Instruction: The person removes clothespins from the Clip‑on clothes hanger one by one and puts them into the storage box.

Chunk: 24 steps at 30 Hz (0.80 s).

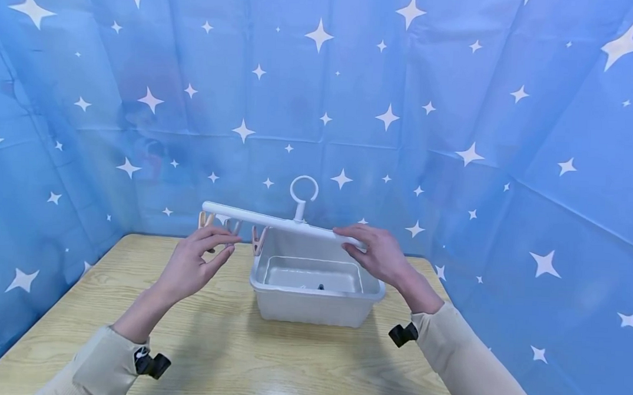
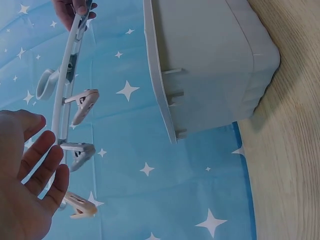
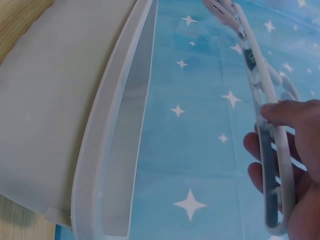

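Observation:
A white clip hanger [image 1: 252, 216] with a ring-shaped hook [image 1: 304, 189] is held above the bin, tilted with its left end higher. My right hand [image 1: 375, 250] grips its right end, thumb on one side and fingers on the other. From the left half hang a pink clip [image 2: 86, 106], a grey clip [image 2: 79, 154] and a peach clip [image 2: 80, 205]. My left hand [image 1: 197, 262] is beside the grey and peach clips, its fingers loosely bent and nothing seen between them. In the head view those fingers partly cover the clips.
A light grey plastic bin [image 1: 314, 306] stands on the wooden table [image 1: 220, 346] under the hanger. A small dark spot [image 1: 321, 286] shows inside it. Blue cloth with white stars [image 1: 279, 90] encloses the back and sides.

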### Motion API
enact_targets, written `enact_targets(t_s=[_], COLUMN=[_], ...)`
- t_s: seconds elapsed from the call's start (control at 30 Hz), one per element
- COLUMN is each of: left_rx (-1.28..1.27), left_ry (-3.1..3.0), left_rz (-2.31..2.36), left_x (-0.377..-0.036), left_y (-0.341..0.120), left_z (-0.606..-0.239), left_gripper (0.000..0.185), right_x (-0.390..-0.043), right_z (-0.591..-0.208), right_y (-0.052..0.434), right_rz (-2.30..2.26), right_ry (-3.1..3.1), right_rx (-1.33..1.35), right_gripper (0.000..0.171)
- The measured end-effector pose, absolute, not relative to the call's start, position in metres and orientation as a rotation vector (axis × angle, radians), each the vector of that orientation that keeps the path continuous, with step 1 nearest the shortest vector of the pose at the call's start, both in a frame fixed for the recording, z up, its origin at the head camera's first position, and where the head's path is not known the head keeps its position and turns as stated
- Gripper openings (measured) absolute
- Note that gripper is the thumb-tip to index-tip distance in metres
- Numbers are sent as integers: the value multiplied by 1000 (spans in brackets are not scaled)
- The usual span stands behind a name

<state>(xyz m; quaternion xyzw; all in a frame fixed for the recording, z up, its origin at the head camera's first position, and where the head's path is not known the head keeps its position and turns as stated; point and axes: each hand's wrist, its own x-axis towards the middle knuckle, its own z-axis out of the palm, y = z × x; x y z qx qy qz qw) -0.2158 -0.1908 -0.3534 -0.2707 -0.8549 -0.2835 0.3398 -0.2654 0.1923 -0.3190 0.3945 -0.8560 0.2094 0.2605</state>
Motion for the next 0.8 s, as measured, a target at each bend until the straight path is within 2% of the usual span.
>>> enact_targets(t_s=[0.47,0.8], left_rx=[-515,-335], left_ry=[-2360,-2420], left_rz=[-938,-1216], left_x=[-220,-222], left_y=[-200,-208], left_z=[-356,-352], left_gripper=[24,47], right_x=[-266,-265], right_z=[-320,-318], right_y=[195,195], right_rz=[662,708], right_ry=[-2219,-2189], right_rx=[1036,1016], right_gripper=[34,35])
